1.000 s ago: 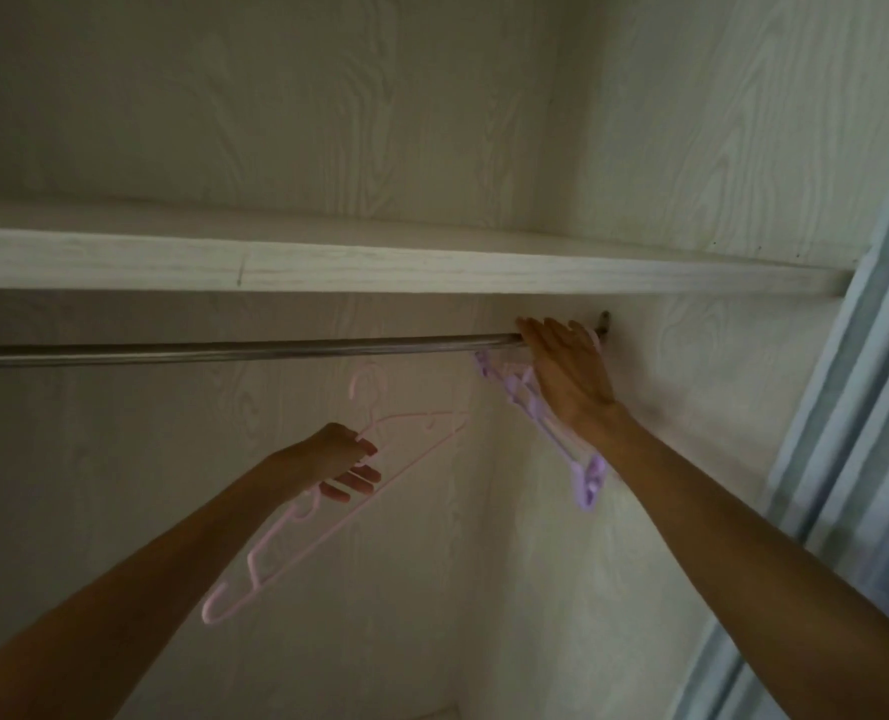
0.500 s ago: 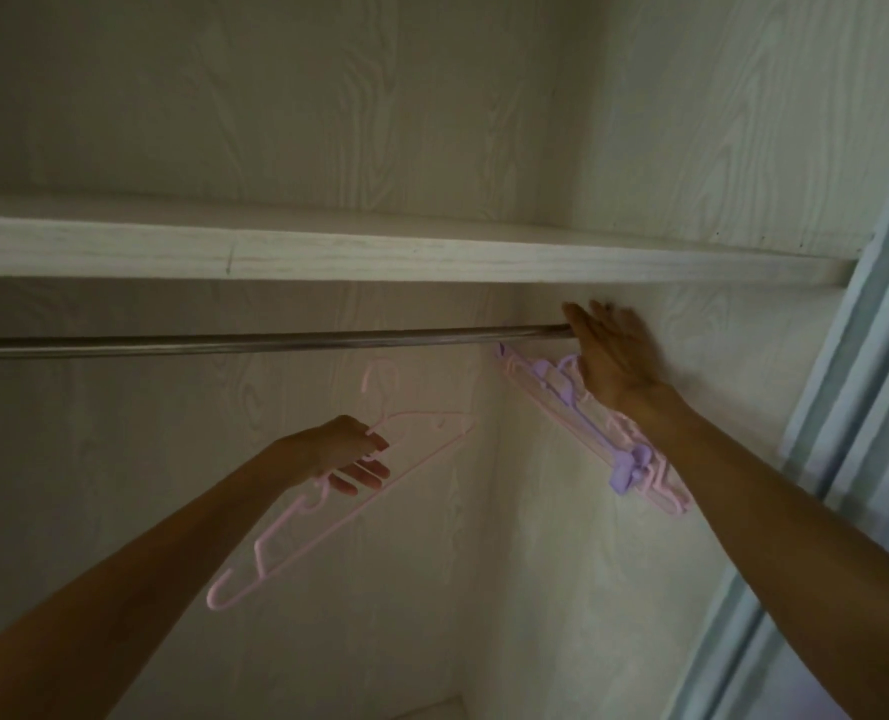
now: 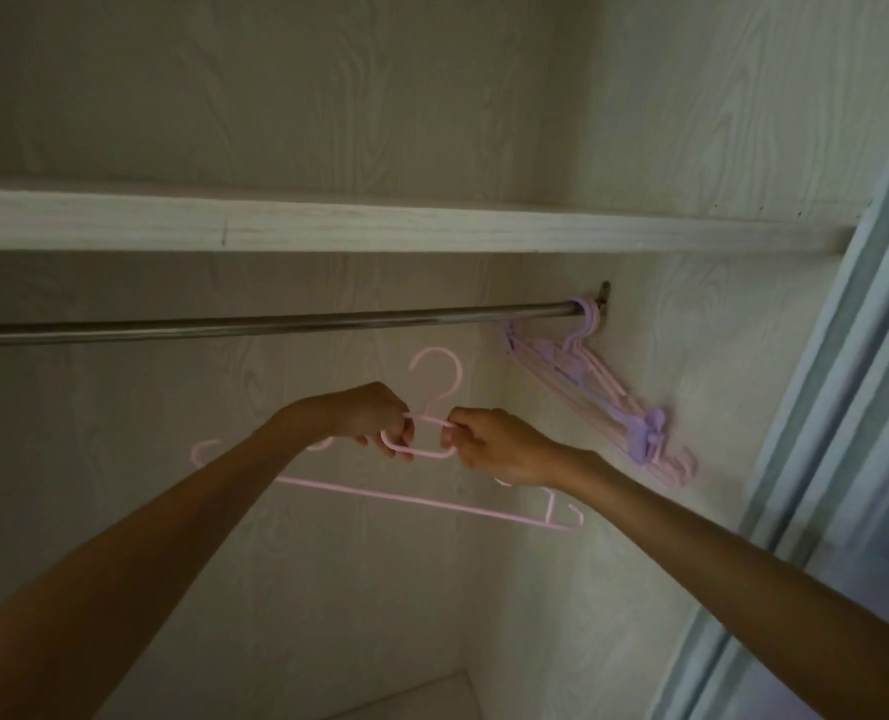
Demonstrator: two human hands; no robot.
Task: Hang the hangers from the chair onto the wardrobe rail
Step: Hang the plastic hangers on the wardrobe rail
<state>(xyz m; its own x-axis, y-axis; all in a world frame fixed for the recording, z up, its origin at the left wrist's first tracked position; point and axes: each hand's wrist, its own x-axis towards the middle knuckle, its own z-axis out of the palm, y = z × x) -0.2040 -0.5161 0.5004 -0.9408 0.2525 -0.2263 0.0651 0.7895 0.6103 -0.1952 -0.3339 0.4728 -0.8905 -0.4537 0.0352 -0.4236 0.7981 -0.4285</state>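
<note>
The pink hanger (image 3: 421, 498) sits below the rail (image 3: 276, 324), hook up, not on it yet. Both hands pinch its neck loop: left hand (image 3: 364, 415) on the left end, right hand (image 3: 499, 446) on the right. A bunch of hung hangers (image 3: 603, 392) sits at the rail's right end by the wall.

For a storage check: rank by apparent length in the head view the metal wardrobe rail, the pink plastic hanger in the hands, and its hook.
1. Metal wardrobe rail, longest.
2. Pink plastic hanger, though it is nearer the camera.
3. Its hook, shortest.
</note>
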